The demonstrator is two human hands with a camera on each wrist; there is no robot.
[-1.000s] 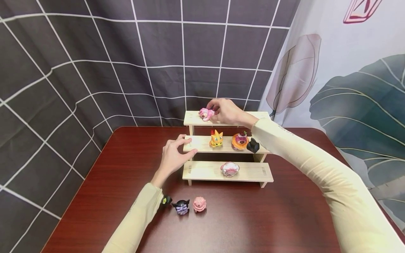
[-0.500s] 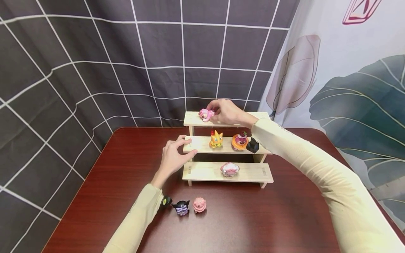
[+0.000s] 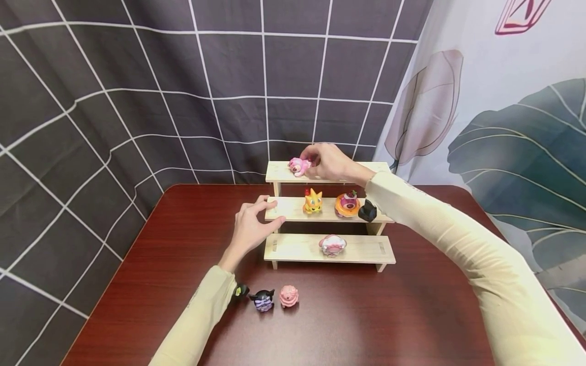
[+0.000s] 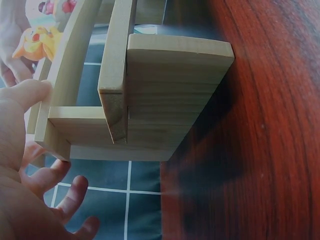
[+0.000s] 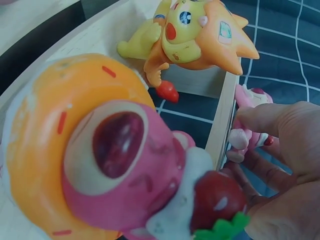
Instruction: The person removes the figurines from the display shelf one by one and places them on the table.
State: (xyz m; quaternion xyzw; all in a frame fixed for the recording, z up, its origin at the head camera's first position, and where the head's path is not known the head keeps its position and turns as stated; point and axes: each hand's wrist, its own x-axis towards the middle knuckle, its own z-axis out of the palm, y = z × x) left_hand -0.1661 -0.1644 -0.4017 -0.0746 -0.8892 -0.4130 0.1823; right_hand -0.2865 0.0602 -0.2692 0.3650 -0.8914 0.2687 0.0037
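My right hand pinches a pink bear figure on the top tier of a wooden three-tier stand; the right wrist view shows thumb and fingers about the pink figure. My left hand grips the left end of the middle tier; in the left wrist view its thumb lies on the board's end with a fingertip beneath. On the middle tier stand an orange-yellow figure and a bear in an orange ring. A white and pink figure is on the bottom tier.
On the red-brown table, in front of the stand, are a black and purple figure, a pink figure and a dark item by my left sleeve. A grid-patterned curtain hangs behind.
The pink bear figure and my right hand have shifted very slightly to the right on the top tier. My left hand has stayed in place.
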